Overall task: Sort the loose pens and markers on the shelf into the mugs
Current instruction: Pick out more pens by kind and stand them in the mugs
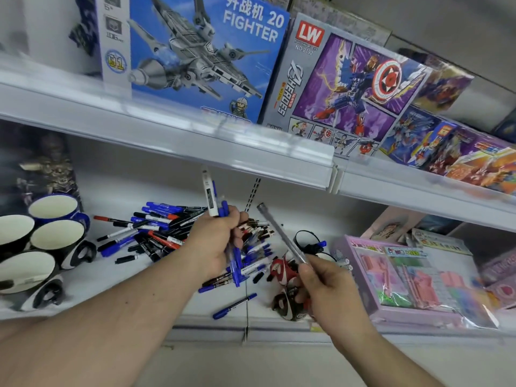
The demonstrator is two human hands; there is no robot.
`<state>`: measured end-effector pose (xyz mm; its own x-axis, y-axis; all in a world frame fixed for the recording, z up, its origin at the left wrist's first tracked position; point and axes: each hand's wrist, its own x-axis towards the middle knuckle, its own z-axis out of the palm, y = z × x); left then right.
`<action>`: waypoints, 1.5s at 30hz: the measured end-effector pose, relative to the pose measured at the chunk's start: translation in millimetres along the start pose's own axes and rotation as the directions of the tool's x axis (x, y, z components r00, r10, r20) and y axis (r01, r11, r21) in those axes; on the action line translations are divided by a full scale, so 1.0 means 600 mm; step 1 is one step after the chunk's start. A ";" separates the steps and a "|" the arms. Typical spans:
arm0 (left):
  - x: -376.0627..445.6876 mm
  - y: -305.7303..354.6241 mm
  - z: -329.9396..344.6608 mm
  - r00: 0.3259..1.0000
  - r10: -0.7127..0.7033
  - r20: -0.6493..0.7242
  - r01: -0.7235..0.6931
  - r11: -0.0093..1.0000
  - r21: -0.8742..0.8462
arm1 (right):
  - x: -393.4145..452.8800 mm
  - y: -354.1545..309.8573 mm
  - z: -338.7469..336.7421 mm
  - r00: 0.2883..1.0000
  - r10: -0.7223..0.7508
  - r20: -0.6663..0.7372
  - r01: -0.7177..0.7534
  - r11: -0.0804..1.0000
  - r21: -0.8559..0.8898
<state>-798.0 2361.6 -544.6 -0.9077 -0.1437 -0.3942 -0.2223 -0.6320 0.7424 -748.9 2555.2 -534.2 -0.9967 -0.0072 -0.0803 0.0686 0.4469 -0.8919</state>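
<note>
A bundle of pens [223, 233] is clenched upright in the left hand [215, 241]; a grey pen [282, 233] is pinched by the right hand [326, 286], slanting up-left; the mugs [55, 238] stand on the shelf well left of both, nearer the left hand

Blue, black, red pens [156, 230] heaped on shelf [83, 280]; four empty mugs [55, 238] left.

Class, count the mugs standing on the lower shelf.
4, all at the shelf's left end: blue ceramic mug at the back, dark mug at the edge, black-and-white mug centre, nearest mug. More may be out of frame.
</note>
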 end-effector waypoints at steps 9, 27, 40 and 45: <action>-0.011 -0.036 -0.001 0.974 -0.084 0.209 -0.048 0.830 0.556 | 0.014 0.012 -0.046 0.990 -0.137 -0.038 0.132 0.986 -0.106; -0.016 -0.096 0.065 0.975 -0.179 0.131 0.088 0.855 0.511 | 0.114 0.162 -0.225 0.880 -0.276 -0.386 -0.049 0.755 -0.654; 0.019 -0.110 0.056 0.964 -0.238 0.121 0.158 0.875 0.458 | 0.206 0.284 -0.166 0.925 -0.221 -0.308 -0.108 0.626 -0.772; 0.029 -0.108 0.047 0.955 -0.264 0.134 0.187 0.889 0.417 | 0.227 0.320 -0.147 0.957 -0.106 -0.270 -0.174 0.535 -0.827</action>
<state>-809.2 2421.4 -584.0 -0.8561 0.1316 -0.4998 -0.5160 -0.2712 0.8125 -875.1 2719.2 -677.3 -0.9726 0.1872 0.1380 0.1751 0.9799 -0.0956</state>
